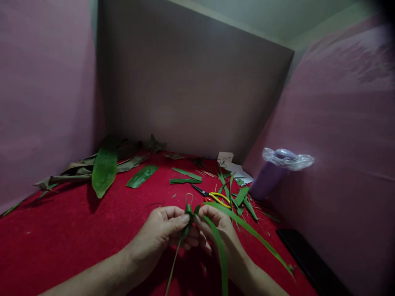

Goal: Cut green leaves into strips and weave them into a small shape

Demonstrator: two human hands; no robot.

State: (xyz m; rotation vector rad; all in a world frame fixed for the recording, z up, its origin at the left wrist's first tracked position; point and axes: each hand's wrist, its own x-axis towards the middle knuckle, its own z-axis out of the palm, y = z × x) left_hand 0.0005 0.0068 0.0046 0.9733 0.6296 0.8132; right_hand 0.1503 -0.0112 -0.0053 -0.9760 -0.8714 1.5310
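Observation:
Both my hands meet low in the middle, over the red cloth [92,242]. Between the thumb and fingers of my left hand [163,226] is pinched a small folded knot of green leaf strip [188,209], with a thin loop standing up from its top. My right hand [216,226] grips the same leaf strip from the other side. One long blade [253,230] trails off to the right, another hangs down over my right hand, and a thin stem drops below my left thumb. My fingers partly hide the knot.
Yellow-handled scissors [219,198] lie just beyond my hands. Cut leaf pieces [243,197] are scattered to their right. A purple tumbler [268,176] with plastic wrap leans near the right wall. Large leaves [105,168] lie at left; a black phone-like slab [308,259] is at right.

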